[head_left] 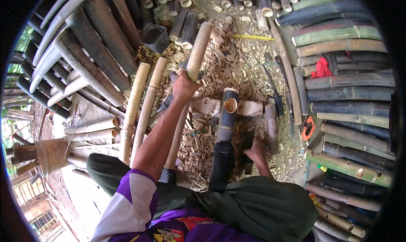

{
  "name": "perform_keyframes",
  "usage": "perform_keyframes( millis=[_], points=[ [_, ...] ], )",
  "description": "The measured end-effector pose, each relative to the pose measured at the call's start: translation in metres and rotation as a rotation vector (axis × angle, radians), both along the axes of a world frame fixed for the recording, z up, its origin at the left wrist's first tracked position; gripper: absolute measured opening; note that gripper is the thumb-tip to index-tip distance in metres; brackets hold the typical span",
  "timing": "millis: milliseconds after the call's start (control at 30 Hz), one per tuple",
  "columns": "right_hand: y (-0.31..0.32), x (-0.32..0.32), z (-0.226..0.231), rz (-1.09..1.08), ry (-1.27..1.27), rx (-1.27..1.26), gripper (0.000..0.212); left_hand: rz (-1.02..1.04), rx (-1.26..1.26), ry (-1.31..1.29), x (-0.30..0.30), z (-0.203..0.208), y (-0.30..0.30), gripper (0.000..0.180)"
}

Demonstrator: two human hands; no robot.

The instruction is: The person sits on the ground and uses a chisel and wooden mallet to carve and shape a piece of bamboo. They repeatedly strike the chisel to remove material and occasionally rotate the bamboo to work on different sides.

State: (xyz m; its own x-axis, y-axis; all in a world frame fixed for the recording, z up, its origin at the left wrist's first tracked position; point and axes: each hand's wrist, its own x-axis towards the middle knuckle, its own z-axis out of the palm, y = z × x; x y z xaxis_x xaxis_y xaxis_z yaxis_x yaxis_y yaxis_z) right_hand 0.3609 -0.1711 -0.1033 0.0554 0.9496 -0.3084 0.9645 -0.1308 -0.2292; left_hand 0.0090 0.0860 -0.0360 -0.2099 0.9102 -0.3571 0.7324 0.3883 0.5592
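Observation:
My left hand (184, 86) is wrapped round the lower end of a thick, pale round club-like piece of wood or bamboo (199, 49), which slants up and away. In the middle, between my knees, stands a dark bamboo tube (226, 128) with an oval opening cut near its far end. My right hand (256, 151) is low to the right of that tube. Its thumb lies over a short dark object (248, 165), whose kind is too dark to make out. Part of the tube's near end rests by my leg.
Wood chips (211, 157) cover the ground. Pale poles (135, 111) lie left, beside stacked bamboo (101, 39). A whitish block (250, 108) sits behind the tube. To the right are an orange saw handle (308, 128), a red cloth (322, 68) and rows of bamboo (351, 82).

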Motion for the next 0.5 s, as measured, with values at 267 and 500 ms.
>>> perform_keyframes(
  millis=[267, 500],
  points=[
    [0.073, -0.035, 0.122, -0.533, 1.323, -0.403, 0.042, -0.556, 0.042, -0.312, 0.069, 0.057, -0.166, 0.093],
    [0.098, -0.102, 0.090, -0.907, 1.966, -0.794, 0.026, -0.596, -0.215, 0.167, 0.045, 0.126, -0.161, 0.035]
  ],
)
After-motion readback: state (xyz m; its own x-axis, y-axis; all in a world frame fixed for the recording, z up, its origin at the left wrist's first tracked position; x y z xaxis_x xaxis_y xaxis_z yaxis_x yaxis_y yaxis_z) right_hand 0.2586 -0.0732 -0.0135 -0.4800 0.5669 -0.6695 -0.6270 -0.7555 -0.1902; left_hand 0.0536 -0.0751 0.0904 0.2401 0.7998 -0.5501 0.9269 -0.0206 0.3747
